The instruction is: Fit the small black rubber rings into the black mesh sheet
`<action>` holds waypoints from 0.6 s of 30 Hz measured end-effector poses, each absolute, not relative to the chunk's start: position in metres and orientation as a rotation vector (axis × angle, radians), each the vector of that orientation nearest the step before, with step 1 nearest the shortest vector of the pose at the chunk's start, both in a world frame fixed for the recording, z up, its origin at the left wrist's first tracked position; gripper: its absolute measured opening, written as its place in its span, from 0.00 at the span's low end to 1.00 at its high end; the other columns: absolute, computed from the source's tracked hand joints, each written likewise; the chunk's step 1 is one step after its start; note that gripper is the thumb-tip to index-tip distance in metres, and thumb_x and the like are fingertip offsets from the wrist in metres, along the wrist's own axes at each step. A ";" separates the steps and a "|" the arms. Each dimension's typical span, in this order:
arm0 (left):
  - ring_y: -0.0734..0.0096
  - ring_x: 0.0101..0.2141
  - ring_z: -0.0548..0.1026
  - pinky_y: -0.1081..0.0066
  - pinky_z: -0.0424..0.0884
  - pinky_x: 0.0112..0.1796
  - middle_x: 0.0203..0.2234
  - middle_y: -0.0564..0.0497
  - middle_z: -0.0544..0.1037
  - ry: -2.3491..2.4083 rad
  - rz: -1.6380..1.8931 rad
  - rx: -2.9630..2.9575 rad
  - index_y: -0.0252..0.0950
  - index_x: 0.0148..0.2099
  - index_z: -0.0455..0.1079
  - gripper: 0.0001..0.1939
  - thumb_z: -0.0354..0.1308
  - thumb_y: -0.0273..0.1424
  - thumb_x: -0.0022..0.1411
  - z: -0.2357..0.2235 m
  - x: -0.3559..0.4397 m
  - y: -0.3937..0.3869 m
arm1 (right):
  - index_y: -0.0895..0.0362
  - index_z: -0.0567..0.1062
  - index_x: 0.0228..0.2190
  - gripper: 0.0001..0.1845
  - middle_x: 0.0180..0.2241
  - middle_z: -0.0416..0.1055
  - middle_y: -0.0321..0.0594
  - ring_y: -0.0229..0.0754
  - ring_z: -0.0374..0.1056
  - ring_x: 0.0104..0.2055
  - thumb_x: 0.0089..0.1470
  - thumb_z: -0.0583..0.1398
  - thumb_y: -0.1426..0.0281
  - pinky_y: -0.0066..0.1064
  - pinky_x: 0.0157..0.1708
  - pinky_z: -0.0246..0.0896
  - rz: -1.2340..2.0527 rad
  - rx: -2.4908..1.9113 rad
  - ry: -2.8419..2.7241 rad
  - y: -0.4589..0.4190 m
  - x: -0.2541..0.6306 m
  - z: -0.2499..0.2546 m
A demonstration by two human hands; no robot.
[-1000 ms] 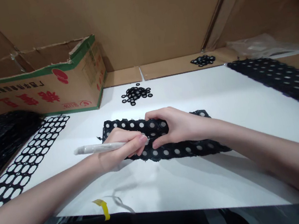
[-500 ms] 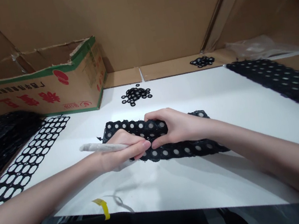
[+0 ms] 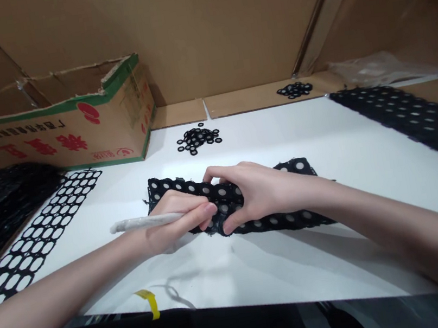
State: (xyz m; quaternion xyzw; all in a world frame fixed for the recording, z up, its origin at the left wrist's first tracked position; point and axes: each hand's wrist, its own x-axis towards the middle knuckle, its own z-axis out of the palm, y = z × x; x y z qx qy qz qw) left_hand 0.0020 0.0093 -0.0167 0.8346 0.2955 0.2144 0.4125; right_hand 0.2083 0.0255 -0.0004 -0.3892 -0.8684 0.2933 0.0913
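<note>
A black rubbery sheet with rows of round holes [image 3: 275, 221] lies across the white work surface in front of me. My left hand [image 3: 177, 217] grips a whitish pen-like tool [image 3: 145, 222], its back end pointing left; the tip is hidden by the fingers over the sheet. My right hand [image 3: 259, 188] spans the middle of the sheet, fingers at the far edge and thumb at the near edge, and the sheet bulges up a little between them. Beyond the hands sits a small heap of loose black rings [image 3: 199, 138].
An open cardboard box [image 3: 54, 134] stands at back left. Beside it lie a stack of black sheets [image 3: 6, 201] and a black oval-holed mesh [image 3: 47, 228]. Another holed sheet [image 3: 413, 118], more rings [image 3: 294, 89] and clear plastic [image 3: 386, 68] are at right. A yellow-tagged cable [image 3: 153, 305] crosses the front.
My left hand and the tool have moved slightly left. My right thumb has gone down to the sheet's near edge, and the sheet has shifted a little.
</note>
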 end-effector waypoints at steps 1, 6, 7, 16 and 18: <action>0.79 0.20 0.60 0.76 0.59 0.26 0.16 0.55 0.64 0.736 0.562 2.106 0.33 0.22 0.63 0.23 0.45 0.35 0.69 -0.017 0.002 0.009 | 0.52 0.66 0.42 0.31 0.29 0.70 0.34 0.43 0.64 0.32 0.38 0.69 0.55 0.30 0.28 0.54 0.889 -1.140 -2.579 0.025 0.208 0.000; 0.79 0.19 0.60 0.75 0.59 0.25 0.15 0.55 0.63 0.737 0.572 2.036 0.34 0.20 0.61 0.22 0.46 0.33 0.68 -0.012 0.001 0.003 | 0.54 0.67 0.46 0.31 0.35 0.72 0.37 0.45 0.67 0.37 0.41 0.69 0.62 0.31 0.33 0.58 0.952 -1.084 -2.582 0.024 0.207 0.000; 0.79 0.19 0.60 0.75 0.58 0.24 0.15 0.55 0.63 0.741 0.558 2.006 0.34 0.20 0.61 0.23 0.46 0.33 0.68 -0.011 0.001 0.001 | 0.54 0.67 0.47 0.31 0.36 0.73 0.38 0.45 0.67 0.38 0.41 0.69 0.62 0.32 0.34 0.58 0.960 -1.081 -2.579 0.024 0.207 0.000; 0.80 0.18 0.59 0.75 0.56 0.21 0.14 0.56 0.61 0.765 0.520 1.928 0.34 0.19 0.59 0.22 0.46 0.31 0.67 -0.010 0.003 -0.004 | 0.54 0.68 0.47 0.32 0.40 0.73 0.41 0.47 0.68 0.39 0.40 0.69 0.60 0.34 0.37 0.61 0.967 -1.045 -2.537 0.025 0.210 -0.005; 0.81 0.18 0.59 0.76 0.56 0.22 0.14 0.56 0.61 0.765 0.530 1.917 0.33 0.19 0.58 0.22 0.45 0.30 0.66 -0.010 0.003 -0.004 | 0.54 0.68 0.47 0.33 0.40 0.73 0.41 0.47 0.68 0.40 0.39 0.69 0.59 0.35 0.38 0.61 0.977 -1.028 -2.530 0.026 0.210 -0.007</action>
